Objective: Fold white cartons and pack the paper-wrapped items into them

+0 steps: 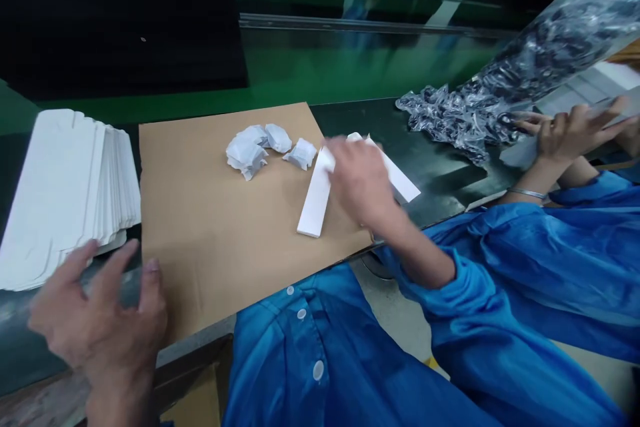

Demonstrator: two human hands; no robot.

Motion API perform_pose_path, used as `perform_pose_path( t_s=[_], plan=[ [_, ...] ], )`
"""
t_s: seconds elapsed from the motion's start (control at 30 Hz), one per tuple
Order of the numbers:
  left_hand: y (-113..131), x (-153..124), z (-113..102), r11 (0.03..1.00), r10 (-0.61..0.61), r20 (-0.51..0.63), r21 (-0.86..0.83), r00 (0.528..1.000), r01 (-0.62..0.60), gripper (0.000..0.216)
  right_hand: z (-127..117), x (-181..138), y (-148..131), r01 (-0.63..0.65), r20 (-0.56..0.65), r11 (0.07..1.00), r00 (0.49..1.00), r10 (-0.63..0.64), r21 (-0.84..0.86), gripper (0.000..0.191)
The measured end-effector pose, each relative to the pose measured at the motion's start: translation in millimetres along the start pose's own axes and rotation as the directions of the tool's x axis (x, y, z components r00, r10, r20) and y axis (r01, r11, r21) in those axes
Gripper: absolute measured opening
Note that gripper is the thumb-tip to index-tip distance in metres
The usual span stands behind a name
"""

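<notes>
My left hand [103, 313], fingers spread and holding nothing, is at the near edge of a stack of flat white cartons [55, 193]. Blurred by motion, my right hand [360, 180] is over the top of a narrow white box [316, 197] on a brown cardboard sheet [215, 247]. Whether its fingers grip the box cannot be made out. Another narrow white box [397, 177] lies slanted just beyond that hand, partly covered by it. Small white paper-wrapped packets [247, 150] sit together towards the back of the sheet, with one packet [301, 153] nearest the box.
On the right, a co-worker's hands [570, 133] hold something pale. Beside them, a large clear plastic bag [545, 47] spills small dark wrapped pieces [450, 117] onto the dark green table [360, 113]. A green ledge [310, 60] runs along the back.
</notes>
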State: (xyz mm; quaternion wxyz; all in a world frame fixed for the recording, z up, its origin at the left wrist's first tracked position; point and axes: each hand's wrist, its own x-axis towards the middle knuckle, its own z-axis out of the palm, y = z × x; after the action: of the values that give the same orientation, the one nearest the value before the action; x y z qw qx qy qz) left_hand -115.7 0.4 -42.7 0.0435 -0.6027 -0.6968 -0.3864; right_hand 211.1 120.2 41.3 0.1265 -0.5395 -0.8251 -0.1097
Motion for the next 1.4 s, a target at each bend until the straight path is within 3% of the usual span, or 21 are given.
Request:
perform_pose_path(
  t_s=[0.07,0.17,0.27,0.37,0.6,0.7,0.77,0.8,0.87,0.9,0.97,1.03,1.13,1.2,1.27,1.33,1.4],
  plan=[
    [1.5,-5.2,11.2,0.985,0.115,0.010,0.127,0.993,-0.115,0.033,13.0,-25.8,-31.9,0.209,0.042,0.976,0.978,-0.206,-0.056,0.043],
    [1.6,-7.6,20.4,0.962,0.219,0.145,0.136,0.965,-0.238,0.024,33.8,-50.4,-46.8,0.255,0.119,0.963,0.962,-0.244,-0.086,0.034],
    [-4.8,-3.4,22.6,0.949,0.251,0.216,0.135,0.944,-0.284,0.030,46.6,-57.3,-14.3,0.191,0.159,0.973,0.973,-0.170,-0.128,0.035],
    [-7.8,-1.8,23.4,0.934,0.267,0.206,0.185,0.942,-0.305,0.031,49.8,-67.4,30.8,0.169,0.157,0.976,0.977,-0.148,-0.134,0.038],
    [10.8,-4.1,13.7,0.899,0.286,0.199,0.285,0.938,-0.334,0.024,58.6,-90.9,97.0,0.094,-0.001,0.983,0.995,-0.095,-0.157,0.038],
    [4.7,25.3,-9.4,0.924,0.168,0.011,0.346,0.986,-0.161,0.031,56.1,-83.7,95.8,0.040,-0.046,0.992,0.998,-0.046,-0.120,0.041],
    [-9.8,58.5,-27.7,0.933,-0.043,-0.154,0.348,0.987,0.095,0.048,49.5,-76.2,78.3,0.040,-0.141,0.997,0.989,-0.049,-0.070,0.041],
    [-19.6,76.7,-35.1,0.911,-0.189,-0.179,0.336,0.966,0.240,0.057,45.7,-72.3,65.4,0.073,-0.194,0.996,0.978,-0.080,-0.040,0.041],
    [-40.7,110.3,-43.9,0.859,-0.448,-0.037,0.258,0.893,0.441,0.062,38.8,-64.8,35.4,0.206,-0.265,0.978,0.945,-0.193,0.023,0.042],
    [-50.3,123.9,-45.9,0.848,-0.498,0.030,0.226,0.866,0.480,0.054,35.8,-61.7,20.0,0.280,-0.282,0.958,0.925,-0.254,0.056,0.042],
    [-63.8,142.4,-48.5,0.845,-0.529,0.101,0.161,0.843,0.511,0.036,30.3,-57.1,-7.4,0.383,-0.297,0.915,0.895,-0.333,0.129,0.042],
    [-66.3,150.3,-53.7,0.849,-0.524,0.048,0.107,0.850,0.517,0.027,25.2,-54.0,-28.9,0.434,-0.332,0.874,0.875,-0.352,0.219,0.039],
    [-42.1,143.6,-63.7,0.869,-0.494,-0.086,-0.006,0.865,0.495,0.025,17.0,-48.2,-55.0,0.425,-0.346,0.764,0.896,-0.279,0.485,0.037],
    [-7.3,124.2,-61.5,0.891,-0.450,-0.100,-0.119,0.888,0.438,0.029,11.7,-40.3,-72.6,0.279,-0.219,0.592,0.960,-0.173,0.756,0.041],
    [35.2,91.3,-46.9,0.894,-0.392,-0.011,-0.242,0.920,0.378,0.034,8.0,-28.4,-88.4,0.056,-0.031,0.325,0.996,-0.082,0.944,0.055],
    [73.8,51.2,-26.1,0.871,-0.325,0.133,-0.342,0.936,0.351,0.034,5.7,-15.1,-95.9,-0.094,0.095,0.086,0.995,-0.009,0.992,0.061],
    [97.2,17.4,-10.2,0.768,-0.230,0.372,-0.499,0.899,0.403,0.031,2.3,-4.6,-89.8,-0.146,0.145,0.014,0.989,0.038,0.989,0.048]
  ],
)
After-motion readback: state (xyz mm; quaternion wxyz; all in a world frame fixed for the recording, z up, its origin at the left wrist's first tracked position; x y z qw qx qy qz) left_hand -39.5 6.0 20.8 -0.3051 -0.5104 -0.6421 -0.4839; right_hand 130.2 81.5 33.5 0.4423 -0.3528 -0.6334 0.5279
